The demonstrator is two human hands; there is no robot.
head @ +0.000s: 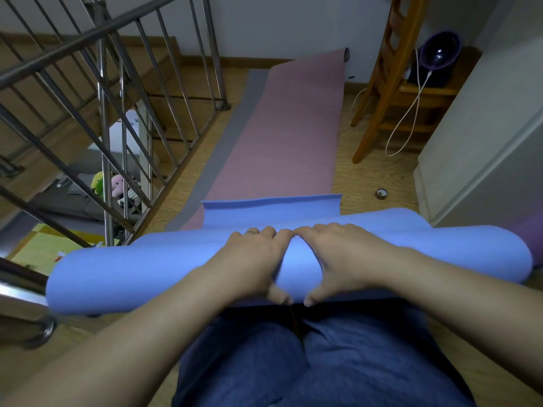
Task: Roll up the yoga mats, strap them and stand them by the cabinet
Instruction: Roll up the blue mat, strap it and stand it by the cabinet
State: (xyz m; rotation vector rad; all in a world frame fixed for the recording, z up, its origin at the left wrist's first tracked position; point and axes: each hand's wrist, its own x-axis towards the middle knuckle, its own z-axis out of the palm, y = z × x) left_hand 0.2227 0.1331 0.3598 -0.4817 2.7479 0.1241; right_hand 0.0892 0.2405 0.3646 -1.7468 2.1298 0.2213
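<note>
A blue yoga mat [132,271] lies almost fully rolled across the floor in front of my knees, with a short flat tail [270,210] still spread beyond the roll. My left hand [249,259] and my right hand [338,257] sit side by side on top of the roll's middle, fingers curled over its far side and thumbs on the near side. Beyond it a pink mat [282,136] lies flat on a grey mat [232,136], its far end curled up against the wall.
A metal stair railing [123,118] borders the left side, with the stairwell below. A wooden chair [390,83] with a white cable stands at the back right. A white cabinet [484,136] fills the right. A small round object [381,193] lies on the wooden floor.
</note>
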